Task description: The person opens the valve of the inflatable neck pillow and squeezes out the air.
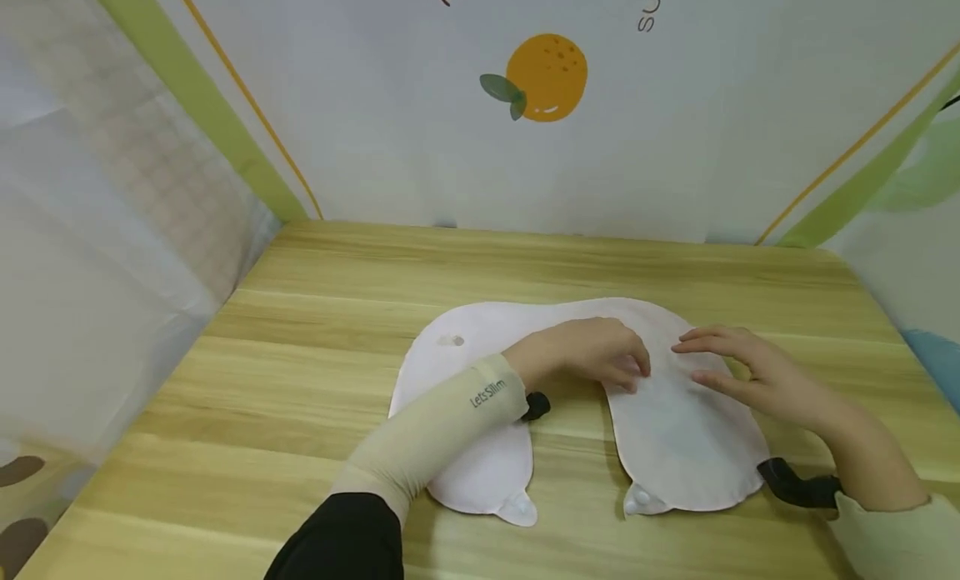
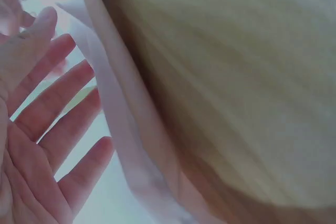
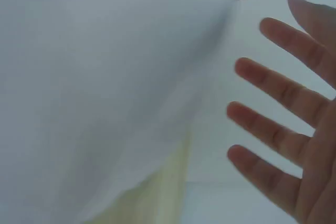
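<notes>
A pale pinkish-white U-shaped neck pillow (image 1: 465, 472) lies on the wooden table, its closed curve toward the back and both ends pointing at me. A tab with a round snap shows at each end, and a small round grey spot marks the upper left of the curve. My left hand (image 1: 592, 351) reaches across to the inner edge of the right-hand lobe, fingertips down at the fabric; the left wrist view shows its fingers (image 2: 63, 108) spread beside that edge. Over the outer side of the same lobe my right hand (image 1: 757, 376) hovers, fingers (image 3: 278, 124) spread and holding nothing.
The light wooden table (image 1: 247, 388) stretches out on both sides of the pillow. Behind it rises a white sheet (image 1: 375, 130) printed with an orange fruit. Black wrist-camera mounts (image 1: 798, 484) stick out near each wrist, close to the pillow.
</notes>
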`<action>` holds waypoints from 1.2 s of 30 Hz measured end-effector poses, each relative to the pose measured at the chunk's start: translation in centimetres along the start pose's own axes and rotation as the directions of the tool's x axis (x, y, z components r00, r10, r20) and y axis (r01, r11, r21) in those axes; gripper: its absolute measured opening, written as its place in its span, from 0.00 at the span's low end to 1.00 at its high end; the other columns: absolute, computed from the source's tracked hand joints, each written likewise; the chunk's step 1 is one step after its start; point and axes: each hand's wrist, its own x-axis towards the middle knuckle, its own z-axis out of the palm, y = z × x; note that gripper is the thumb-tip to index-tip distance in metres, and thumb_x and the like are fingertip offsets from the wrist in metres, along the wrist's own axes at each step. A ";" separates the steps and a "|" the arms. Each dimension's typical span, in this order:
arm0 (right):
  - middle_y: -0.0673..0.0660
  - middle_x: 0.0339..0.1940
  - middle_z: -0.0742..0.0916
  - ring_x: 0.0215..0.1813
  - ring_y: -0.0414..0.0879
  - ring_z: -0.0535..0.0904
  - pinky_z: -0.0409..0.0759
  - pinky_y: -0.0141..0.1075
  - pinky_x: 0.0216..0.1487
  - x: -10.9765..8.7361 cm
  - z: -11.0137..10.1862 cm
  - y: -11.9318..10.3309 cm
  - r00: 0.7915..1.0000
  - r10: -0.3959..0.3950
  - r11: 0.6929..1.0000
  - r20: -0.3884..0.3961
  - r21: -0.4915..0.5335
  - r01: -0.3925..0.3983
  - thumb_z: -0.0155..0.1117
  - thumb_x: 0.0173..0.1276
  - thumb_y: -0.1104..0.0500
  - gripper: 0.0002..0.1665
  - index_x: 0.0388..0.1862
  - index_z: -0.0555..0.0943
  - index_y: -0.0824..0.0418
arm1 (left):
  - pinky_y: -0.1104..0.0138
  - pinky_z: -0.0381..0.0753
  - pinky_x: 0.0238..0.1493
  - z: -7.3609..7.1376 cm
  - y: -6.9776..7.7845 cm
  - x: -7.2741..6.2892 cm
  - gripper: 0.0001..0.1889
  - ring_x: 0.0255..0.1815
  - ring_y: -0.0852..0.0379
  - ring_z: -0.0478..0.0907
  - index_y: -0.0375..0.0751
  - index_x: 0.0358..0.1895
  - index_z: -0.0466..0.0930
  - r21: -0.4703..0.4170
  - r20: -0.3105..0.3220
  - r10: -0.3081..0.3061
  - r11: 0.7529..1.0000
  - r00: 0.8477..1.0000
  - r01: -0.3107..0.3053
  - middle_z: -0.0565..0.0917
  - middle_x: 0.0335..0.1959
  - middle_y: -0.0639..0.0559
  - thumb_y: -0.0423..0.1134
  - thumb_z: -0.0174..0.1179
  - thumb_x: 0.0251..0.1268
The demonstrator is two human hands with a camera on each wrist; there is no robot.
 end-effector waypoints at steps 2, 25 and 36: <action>0.54 0.56 0.84 0.62 0.20 0.66 0.62 0.14 0.56 0.4 0.3 0.8 1.000 -0.009 1.000 0.008 -0.004 0.009 0.69 0.65 0.64 0.20 0.56 0.84 0.51 | 0.80 0.70 0.59 0.0 0.3 0.2 0.16 0.56 0.66 0.78 0.49 0.56 0.84 0.016 0.028 -0.002 1.000 1.000 0.002 0.85 0.56 0.60 0.46 0.64 0.68; 0.70 0.68 0.76 0.68 0.72 0.71 0.60 0.13 0.61 2.7 2.2 3.4 0.973 0.006 1.000 0.229 0.020 -0.010 0.73 0.62 0.55 0.23 0.57 0.85 0.54 | 0.71 0.70 0.69 0.7 0.9 0.6 0.16 0.71 0.61 0.70 0.61 0.56 0.85 0.148 0.136 -0.198 0.973 0.971 0.178 0.73 0.71 0.62 0.49 0.66 0.65; 0.70 0.74 0.70 0.73 0.73 0.63 0.68 0.35 0.70 2.6 1.8 3.2 0.952 0.082 0.997 0.293 -0.016 -0.081 0.69 0.66 0.53 0.28 0.64 0.80 0.56 | 0.71 0.75 0.64 0.6 0.5 0.4 0.15 0.66 0.61 0.75 0.56 0.53 0.87 0.153 0.062 -0.247 0.960 0.967 0.235 0.79 0.65 0.61 0.49 0.67 0.64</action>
